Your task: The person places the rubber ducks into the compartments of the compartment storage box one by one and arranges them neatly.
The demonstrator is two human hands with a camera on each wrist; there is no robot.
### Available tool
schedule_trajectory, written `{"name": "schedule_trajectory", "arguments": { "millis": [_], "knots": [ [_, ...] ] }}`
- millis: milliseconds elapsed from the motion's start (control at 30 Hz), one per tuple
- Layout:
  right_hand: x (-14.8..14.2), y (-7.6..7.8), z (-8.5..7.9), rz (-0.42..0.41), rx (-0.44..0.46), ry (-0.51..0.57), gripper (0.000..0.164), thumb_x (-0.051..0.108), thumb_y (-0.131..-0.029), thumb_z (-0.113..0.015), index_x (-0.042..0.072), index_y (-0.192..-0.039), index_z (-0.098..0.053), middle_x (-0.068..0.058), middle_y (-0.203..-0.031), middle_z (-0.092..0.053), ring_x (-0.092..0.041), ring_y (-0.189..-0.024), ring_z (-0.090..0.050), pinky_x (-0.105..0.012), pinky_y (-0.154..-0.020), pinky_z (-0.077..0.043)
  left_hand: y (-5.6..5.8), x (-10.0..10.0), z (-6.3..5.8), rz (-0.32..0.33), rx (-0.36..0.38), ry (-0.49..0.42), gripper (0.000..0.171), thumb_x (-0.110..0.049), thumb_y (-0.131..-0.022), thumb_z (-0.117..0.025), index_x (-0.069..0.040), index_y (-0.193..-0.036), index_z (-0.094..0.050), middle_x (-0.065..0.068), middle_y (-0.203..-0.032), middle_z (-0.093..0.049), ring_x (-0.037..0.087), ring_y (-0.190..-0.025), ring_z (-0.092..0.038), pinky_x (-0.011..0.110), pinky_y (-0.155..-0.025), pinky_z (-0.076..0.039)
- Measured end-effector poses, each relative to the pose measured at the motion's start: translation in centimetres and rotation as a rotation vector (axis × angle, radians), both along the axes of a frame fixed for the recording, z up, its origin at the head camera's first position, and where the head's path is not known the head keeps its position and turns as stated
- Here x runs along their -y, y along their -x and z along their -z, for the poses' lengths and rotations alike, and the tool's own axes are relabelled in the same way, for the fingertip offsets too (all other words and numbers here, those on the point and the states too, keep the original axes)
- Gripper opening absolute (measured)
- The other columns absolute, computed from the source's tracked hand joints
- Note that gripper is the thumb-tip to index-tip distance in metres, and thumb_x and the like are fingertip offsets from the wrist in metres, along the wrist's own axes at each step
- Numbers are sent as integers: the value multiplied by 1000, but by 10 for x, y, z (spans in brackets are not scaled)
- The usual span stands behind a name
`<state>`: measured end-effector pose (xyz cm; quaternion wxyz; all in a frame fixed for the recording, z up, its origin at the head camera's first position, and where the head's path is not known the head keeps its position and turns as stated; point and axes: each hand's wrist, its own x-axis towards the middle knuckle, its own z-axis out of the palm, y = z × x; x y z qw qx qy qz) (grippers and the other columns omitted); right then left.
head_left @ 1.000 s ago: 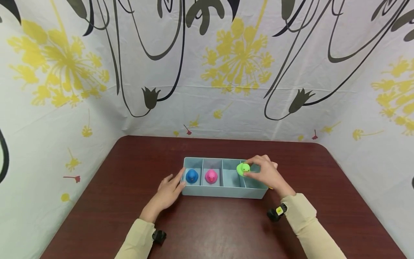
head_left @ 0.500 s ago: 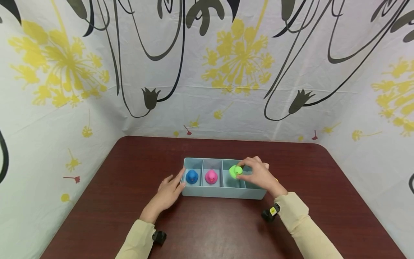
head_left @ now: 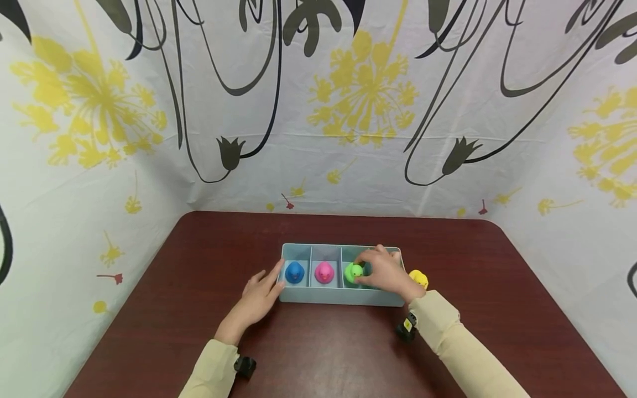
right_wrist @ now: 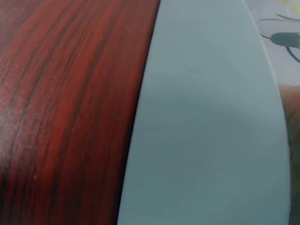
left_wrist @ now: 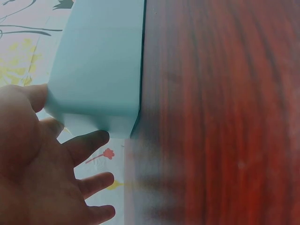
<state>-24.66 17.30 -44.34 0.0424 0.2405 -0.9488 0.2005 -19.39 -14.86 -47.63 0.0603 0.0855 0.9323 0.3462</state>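
Observation:
A pale blue divided box (head_left: 340, 296) lies across the table, a blue toy duck (head_left: 294, 272) in its leftmost compartment and a pink toy duck (head_left: 324, 272) in the second. My right hand (head_left: 387, 273) pinches a green toy duck (head_left: 352, 273) between thumb and fingers inside the third compartment. At the box's left end my left hand (head_left: 256, 297) rests with fingers extended; the left wrist view shows this hand (left_wrist: 42, 154) spread, thumb and fingertips against the end wall. In the right wrist view the box's front wall (right_wrist: 201, 112) hides most of the right hand.
A yellow toy duck (head_left: 419, 278) stands on the table just right of the box, partly behind my right wrist. The dark red-brown table (head_left: 318, 354) reaches back to a white patterned cloth (head_left: 298, 121) hanging at the back and sides.
My right hand has moved left and down with the green duck, from over the right divider into the third compartment. The yellow duck has come into view. The left hand stays put.

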Motion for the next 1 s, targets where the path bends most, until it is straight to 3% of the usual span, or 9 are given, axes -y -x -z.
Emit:
{"name": "schedule_trajectory", "arguments": {
  "millis": [400,1000],
  "knots": [
    [8,5,5,67,47,-90,33,29,-70,-85,20,-99,-72,6,-97,-69,-16,-90,-43,-41,-69,-19,0,0,-1,13,3,-9,58,-41,-102,-39,-34,-154,-14,9,-152,-38,40,-143,-19,68,-109,-13],
    [13,7,1,53,62,-198,30,32,-71,-83,21,-97,-72,4,-100,-66,-19,-91,-43,-39,-65,-21,-2,1,-3,15,4,-22,59,-40,-102,-40,-31,-154,-15,11,-151,-39,42,-142,-19,68,-109,-11]
  ]
}}
